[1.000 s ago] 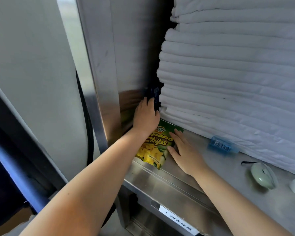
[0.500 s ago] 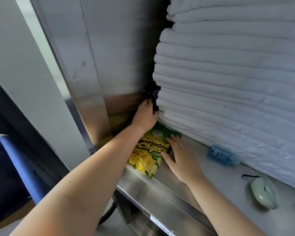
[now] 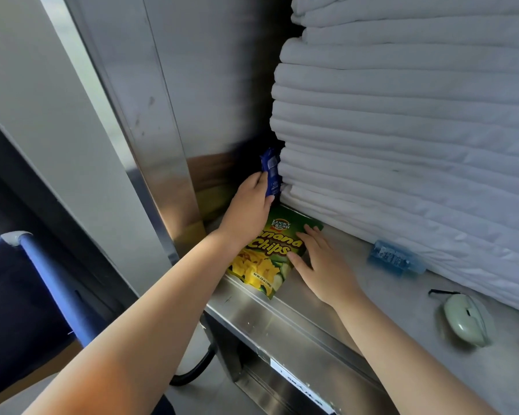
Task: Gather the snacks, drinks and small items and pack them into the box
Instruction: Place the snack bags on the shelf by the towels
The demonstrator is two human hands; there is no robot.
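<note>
Head view: the left hand [image 3: 249, 205] has now drawn a blue packet [image 3: 271, 172] out beside the stacked linen [image 3: 402, 145], grip closed on it, while the right hand [image 3: 321, 265] lies flat on the chip bag [image 3: 264, 259] on the bench [image 3: 372, 319], both ready to pack.

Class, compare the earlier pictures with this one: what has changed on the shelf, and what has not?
The left hand has drawn the blue packet further out of the gap beside the folded white linens, gripping it. The right hand stays flat on the banana chips bag.

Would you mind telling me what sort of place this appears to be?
Probably a linen or housekeeping storage area: a tall stack of folded white linens sits on a stainless steel shelf, enclosed by a stainless steel side panel.
</note>
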